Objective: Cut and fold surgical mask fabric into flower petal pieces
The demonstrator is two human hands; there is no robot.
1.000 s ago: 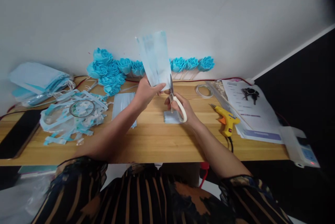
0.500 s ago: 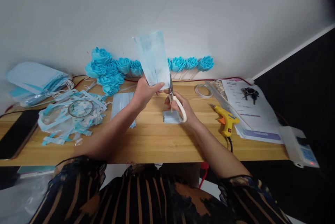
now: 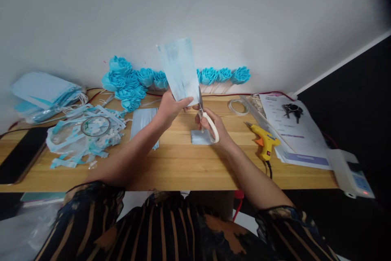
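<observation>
My left hand (image 3: pixel 171 108) pinches the lower end of a light-blue face mask sheet (image 3: pixel 180 65), held upright above the table. White-handled scissors (image 3: pixel 209 124) are in my right hand (image 3: pixel 215 126), their blades pointing up along the sheet's right edge near its lower corner. Whether the blades are cutting into the sheet I cannot tell. Below the scissors lies a small folded blue piece (image 3: pixel 200 137). A flat stack of blue mask sheets (image 3: pixel 141 123) lies beside my left forearm, which partly covers it.
Blue handmade flowers (image 3: pixel 125 80) line the wall. At left are a pile of masks (image 3: pixel 45 92), cut strips (image 3: pixel 82 143) with a tape roll (image 3: pixel 95 126), and a phone (image 3: pixel 23 153). At right are another tape roll (image 3: pixel 238 107), a yellow glue gun (image 3: pixel 265 141), papers (image 3: pixel 293 130) and keys (image 3: pixel 293 110).
Both hands, the sheet and the scissors hold nearly the same position. The whole view has shifted slightly, with little other visible movement.
</observation>
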